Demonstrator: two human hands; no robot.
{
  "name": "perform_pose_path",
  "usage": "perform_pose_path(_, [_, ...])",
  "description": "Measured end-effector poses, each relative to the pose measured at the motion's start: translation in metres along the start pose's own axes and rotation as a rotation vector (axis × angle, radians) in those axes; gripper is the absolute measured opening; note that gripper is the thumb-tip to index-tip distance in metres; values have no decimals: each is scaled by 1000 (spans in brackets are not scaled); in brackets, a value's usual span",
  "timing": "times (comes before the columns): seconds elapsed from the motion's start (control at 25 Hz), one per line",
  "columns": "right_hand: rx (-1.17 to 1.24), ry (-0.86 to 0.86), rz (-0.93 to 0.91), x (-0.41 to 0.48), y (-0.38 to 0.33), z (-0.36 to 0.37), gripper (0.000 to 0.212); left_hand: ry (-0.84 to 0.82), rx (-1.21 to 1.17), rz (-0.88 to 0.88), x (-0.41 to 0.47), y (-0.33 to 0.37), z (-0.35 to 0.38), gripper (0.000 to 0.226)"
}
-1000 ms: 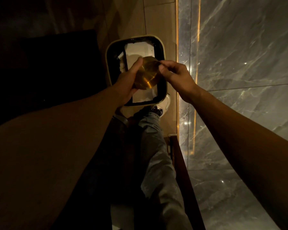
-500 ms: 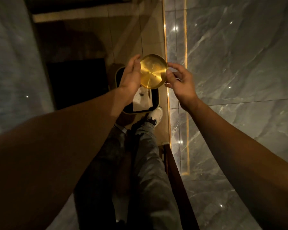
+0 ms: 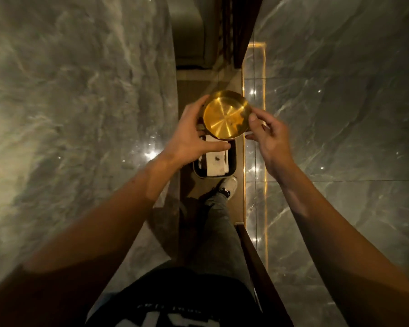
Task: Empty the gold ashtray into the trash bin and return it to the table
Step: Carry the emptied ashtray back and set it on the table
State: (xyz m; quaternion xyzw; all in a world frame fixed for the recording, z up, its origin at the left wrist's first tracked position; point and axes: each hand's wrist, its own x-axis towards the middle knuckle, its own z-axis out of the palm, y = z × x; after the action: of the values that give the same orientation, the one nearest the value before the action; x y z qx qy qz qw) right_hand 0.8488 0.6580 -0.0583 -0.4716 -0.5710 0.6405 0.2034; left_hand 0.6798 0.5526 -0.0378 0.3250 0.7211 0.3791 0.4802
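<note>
The gold ashtray [image 3: 225,115] is held up in the air, open side toward the person, between both hands; its polished floor shows bare except for a small dark smudge near the lower right of the bowl, which may be clinging ash or only a reflection, I cannot tell which. The left hand [image 3: 191,134] curls round its left rim, fingers closed against the metal and thumb stretched out below; the right hand [image 3: 267,135] pinches the right rim between thumb and fingertips, the other fingers loosely spread.

Directly beneath, on the floor, stands the trash bin [image 3: 232,161], dark-rimmed, with pale paper and a few dark specks inside; the person's shoe [image 3: 229,186] is just beside its near edge. Grey marble floor [image 3: 328,114] lies to the right, a marble surface [image 3: 76,102] to the left.

By my reckoning the emptying is as good as done: the bowl looks clear and sits upright above the bin. What remains is the second half; carrying it to the table and setting it down. No table top I could name for certain shows from here.
</note>
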Motion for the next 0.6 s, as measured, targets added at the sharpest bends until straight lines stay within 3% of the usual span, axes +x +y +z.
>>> perform_pose_path(0.2, [-70, -146, -79, -45, -53, 65, 52, 143, 17, 134, -58, -3, -76, 107])
perform_pose_path(0.6, [-189, -179, -217, -151, -110, 239, 75, 262, 44, 313, -197, -39, -240, 98])
